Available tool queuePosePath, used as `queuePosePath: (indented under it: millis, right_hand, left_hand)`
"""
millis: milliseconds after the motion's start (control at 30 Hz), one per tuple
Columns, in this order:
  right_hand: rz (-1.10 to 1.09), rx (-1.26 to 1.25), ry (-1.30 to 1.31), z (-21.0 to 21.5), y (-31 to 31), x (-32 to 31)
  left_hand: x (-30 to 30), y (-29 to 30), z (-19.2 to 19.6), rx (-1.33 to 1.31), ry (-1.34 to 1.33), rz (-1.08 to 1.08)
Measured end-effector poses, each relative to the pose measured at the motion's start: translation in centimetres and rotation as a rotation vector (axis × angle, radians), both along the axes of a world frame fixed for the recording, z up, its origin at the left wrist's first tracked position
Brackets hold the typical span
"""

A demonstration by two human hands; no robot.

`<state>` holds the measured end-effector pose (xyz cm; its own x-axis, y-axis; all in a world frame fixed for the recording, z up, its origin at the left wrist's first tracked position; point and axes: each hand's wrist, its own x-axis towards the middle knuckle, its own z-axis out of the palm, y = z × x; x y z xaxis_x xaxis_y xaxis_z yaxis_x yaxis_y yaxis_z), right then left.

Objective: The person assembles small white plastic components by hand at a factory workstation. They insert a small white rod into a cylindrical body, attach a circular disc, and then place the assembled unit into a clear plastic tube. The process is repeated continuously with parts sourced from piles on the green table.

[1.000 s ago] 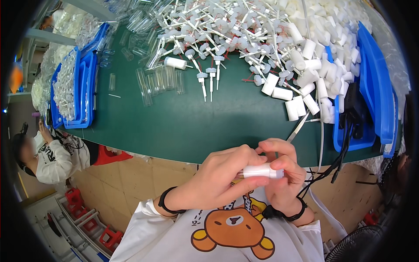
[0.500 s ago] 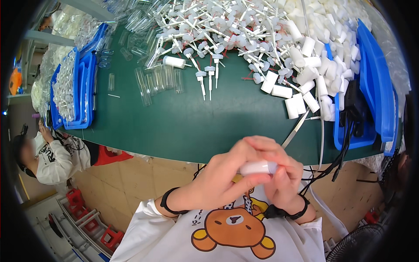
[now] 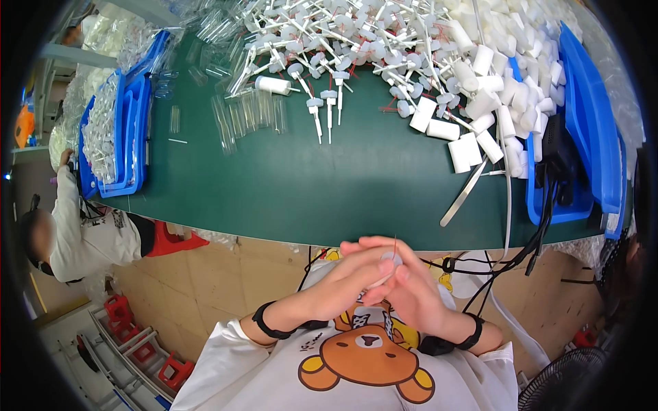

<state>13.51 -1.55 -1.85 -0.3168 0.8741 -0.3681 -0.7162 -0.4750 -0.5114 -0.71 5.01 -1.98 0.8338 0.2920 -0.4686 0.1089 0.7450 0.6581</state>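
Note:
Both hands are together in front of my shirt, just off the table's near edge. Between them is a white cylinder with a grey end cap, mostly hidden by the fingers. A thin red wire sticks up from the cap. My left hand wraps the cylinder from the left. My right hand closes round it from the other side, its thumb near the cap. On the green table beyond, a few white stems with grey discs lie apart from a large heap of the same.
White foam-like cylinders pile up at the right, with metal tweezers in front. Clear tubes lie left of centre. Blue trays stand at left and right. Black cables hang over the right edge. A co-worker sits at the left.
My hands have shifted left and turned the cylinder, so its grey cap and red wire now point up and away. The co-worker's arm has reached toward the left trays.

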Motion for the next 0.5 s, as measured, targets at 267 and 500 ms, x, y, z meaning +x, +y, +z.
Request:
queuePosePath:
  millis: [267, 500]
  right_hand:
    - [0.137, -0.334, -0.121, -4.1, -3.9, -1.8]
    - [-0.11, -0.202, -0.313, -5.5, -2.8, -3.7]
  left_hand:
    - [-1.3, -4.9, -4.8, -0.313, 0.044, 0.198]
    - [-0.6, -5.0, -6.8, -0.023, 0.018, 0.257]
